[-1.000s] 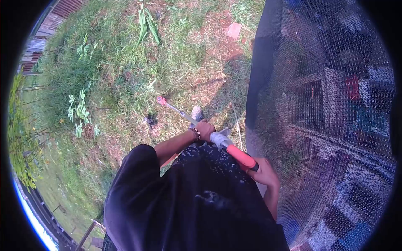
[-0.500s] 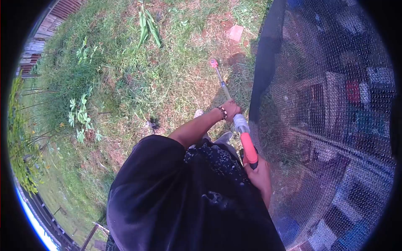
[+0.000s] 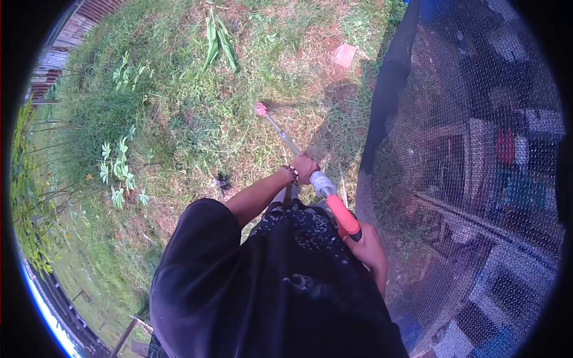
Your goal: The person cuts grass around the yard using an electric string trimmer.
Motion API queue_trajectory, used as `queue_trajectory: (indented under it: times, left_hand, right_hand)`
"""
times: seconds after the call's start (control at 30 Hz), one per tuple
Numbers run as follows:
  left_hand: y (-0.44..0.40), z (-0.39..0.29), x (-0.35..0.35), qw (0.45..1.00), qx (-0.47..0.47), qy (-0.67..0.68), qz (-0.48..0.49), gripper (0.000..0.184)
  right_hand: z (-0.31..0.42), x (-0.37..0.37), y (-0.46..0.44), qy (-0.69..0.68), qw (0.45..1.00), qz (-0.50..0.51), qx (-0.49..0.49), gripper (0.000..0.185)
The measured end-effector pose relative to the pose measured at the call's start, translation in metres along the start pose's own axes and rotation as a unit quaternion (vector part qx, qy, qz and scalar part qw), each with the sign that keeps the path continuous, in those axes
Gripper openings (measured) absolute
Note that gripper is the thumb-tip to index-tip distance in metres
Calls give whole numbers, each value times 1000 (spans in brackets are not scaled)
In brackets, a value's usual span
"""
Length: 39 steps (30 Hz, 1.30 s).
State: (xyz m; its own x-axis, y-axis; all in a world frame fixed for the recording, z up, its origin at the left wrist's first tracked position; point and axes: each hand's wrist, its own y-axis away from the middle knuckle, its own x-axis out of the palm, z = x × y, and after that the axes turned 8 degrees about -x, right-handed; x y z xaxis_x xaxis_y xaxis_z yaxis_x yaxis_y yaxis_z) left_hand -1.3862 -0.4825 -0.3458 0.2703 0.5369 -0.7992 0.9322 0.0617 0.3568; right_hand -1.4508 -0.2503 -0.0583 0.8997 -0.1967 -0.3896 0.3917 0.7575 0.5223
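From 9 to 12 o'clock spreads grass, with dark mesh netting at 3. Ahead, my long-shafted tool has swung leftward to nearly 11, carrying its red tip farther from the mesh. My left hand clamps its shaft; my right hand, its rear end.

Both hands hold red-gripped pole nr mesh.

So this is happening outdoors in some kind of rough yard or garden: patchy grass is covering reddish soil, leafy plants are sprouting on one side, rusty corrugated sheets are standing at the edge, and dark mesh netting is screening off a bunch of stuff.
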Motion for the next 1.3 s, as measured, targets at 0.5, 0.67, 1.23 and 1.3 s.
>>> queue_trajectory:
  times: [0.5, 0.67, 1.23, 1.3]
  left_hand:
    - [-8, 12, -22, 998, -41, -31, -20, 21]
    - [-69, 21, -41, 997, -40, -13, -59, 24]
    - [-77, -8, -55, 998, -10, -54, -6, 28]
    - [-53, -5, -44, 998, -37, -39, -19, 26]
  right_hand:
    - [14, -11, -28, -45, 997, -36, 43, 23]
    - [24, 7, -49, -28, 995, -87, 44, 21]
    - [8, 2, -47, -48, 994, -98, 27, 19]
    - [16, -9, -39, -39, 998, -48, 32, 18]
